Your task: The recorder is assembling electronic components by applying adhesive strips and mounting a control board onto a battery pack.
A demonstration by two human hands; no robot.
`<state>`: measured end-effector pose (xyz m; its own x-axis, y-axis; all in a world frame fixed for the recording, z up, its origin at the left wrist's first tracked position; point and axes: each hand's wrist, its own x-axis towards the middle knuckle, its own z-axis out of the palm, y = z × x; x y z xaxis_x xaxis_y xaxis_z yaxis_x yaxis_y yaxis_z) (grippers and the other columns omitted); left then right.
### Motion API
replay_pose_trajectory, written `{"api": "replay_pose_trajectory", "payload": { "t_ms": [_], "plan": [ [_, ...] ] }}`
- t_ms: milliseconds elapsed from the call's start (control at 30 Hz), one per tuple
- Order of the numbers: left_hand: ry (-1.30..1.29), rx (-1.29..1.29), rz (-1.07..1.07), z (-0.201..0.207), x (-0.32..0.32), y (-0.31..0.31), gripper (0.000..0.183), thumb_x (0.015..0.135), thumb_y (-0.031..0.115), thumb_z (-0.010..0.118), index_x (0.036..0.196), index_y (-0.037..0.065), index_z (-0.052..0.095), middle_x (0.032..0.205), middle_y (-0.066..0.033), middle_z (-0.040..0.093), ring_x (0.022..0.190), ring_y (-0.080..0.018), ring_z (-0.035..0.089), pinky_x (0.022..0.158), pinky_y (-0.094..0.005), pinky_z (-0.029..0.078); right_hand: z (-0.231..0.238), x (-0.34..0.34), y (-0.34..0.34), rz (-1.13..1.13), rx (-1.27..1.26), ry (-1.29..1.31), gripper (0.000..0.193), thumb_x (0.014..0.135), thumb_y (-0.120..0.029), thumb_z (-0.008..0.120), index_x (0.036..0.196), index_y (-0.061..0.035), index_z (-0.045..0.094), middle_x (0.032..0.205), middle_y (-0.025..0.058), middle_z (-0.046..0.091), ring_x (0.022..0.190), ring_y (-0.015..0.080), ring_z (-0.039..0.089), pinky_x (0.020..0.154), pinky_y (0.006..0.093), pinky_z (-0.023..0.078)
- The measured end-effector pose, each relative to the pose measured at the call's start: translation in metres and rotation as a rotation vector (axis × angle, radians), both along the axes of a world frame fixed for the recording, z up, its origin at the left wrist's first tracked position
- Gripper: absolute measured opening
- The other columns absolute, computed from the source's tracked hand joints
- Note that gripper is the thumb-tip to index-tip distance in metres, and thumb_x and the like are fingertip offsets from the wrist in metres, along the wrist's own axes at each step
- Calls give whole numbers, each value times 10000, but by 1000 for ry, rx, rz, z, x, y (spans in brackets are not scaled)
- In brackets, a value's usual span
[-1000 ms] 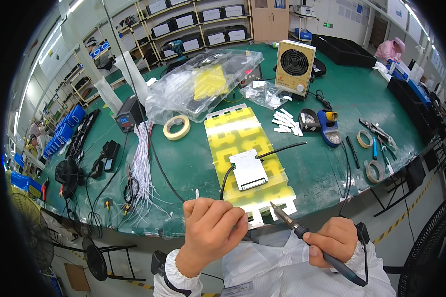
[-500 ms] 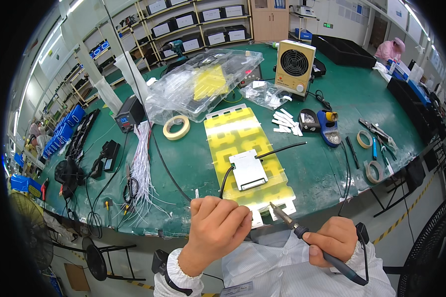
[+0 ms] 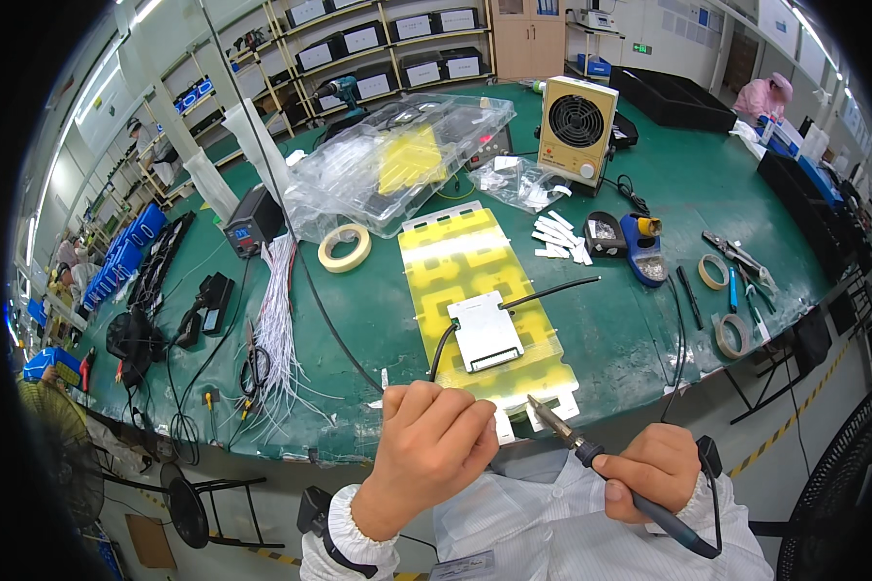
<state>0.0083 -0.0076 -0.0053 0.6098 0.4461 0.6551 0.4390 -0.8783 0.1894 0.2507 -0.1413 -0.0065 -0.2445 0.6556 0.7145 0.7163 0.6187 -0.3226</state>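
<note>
My right hand (image 3: pixel 652 477) is closed round the dark handle of a soldering iron (image 3: pixel 581 445). The iron's tip rests at the white tabs along the near edge of a yellow-covered battery pack (image 3: pixel 460 263). My left hand (image 3: pixel 431 445) is pinched shut just left of that tip. A thin dark wire (image 3: pixel 325 334) comes down from above and disappears behind its knuckles; its end is hidden. On the pack lies a white circuit board (image 3: pixel 487 332), with a black lead (image 3: pixel 443 351) on its left and a black cable (image 3: pixel 552 292) on its right.
Masking tape (image 3: pixel 345 249) and a bundle of white wires (image 3: pixel 278 320) lie to the left. Clear plastic trays (image 3: pixel 397 160) and a fan unit (image 3: pixel 577 131) stand behind. A blue iron holder (image 3: pixel 643 254), tape rolls and pliers (image 3: pixel 736 257) are on the right.
My left hand has shifted very slightly to the right. The soldering iron and right hand stay in place. A person has come into view at the far left.
</note>
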Motion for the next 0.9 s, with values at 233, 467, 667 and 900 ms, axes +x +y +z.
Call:
{"api": "replay_pose_trajectory", "payload": {
  "t_ms": [233, 467, 667, 900],
  "plan": [
    [-19, -18, -15, -1, 1, 1, 230, 672, 44, 793, 873, 110, 705, 839, 12, 650, 777, -207, 558, 734, -362, 369, -6, -4, 0, -34, 40, 47, 179, 775, -98, 726, 934, -20, 755, 647, 5, 578, 532, 159, 560, 471, 296, 460],
    [-36, -34, -30, 0, 3, 0, 223, 670, 41, 797, 855, 107, 691, 841, 2, 653, 777, -213, 562, 731, -364, 373, -9, -3, 0, -43, 65, 64, 177, 771, -100, 732, 926, -19, 756, 654, 8, 580, 535, 157, 558, 463, 293, 456],
    [-34, -40, -34, -2, 3, 2, 225, 680, 35, 796, 865, 106, 691, 842, 2, 656, 775, -217, 564, 730, -364, 378, -7, -2, 1, -21, 42, 57, 180, 766, -94, 734, 928, -19, 759, 662, 8, 580, 533, 156, 555, 463, 294, 448],
    [-30, -18, -90, -2, 6, 4, 233, 697, 40, 781, 908, 58, 683, 897, -16, 629, 765, -202, 550, 720, -350, 390, -9, -3, 1, -31, 61, 74, 170, 777, -93, 729, 927, -18, 761, 664, 9, 581, 535, 155, 555, 464, 291, 443]
  ]
}}
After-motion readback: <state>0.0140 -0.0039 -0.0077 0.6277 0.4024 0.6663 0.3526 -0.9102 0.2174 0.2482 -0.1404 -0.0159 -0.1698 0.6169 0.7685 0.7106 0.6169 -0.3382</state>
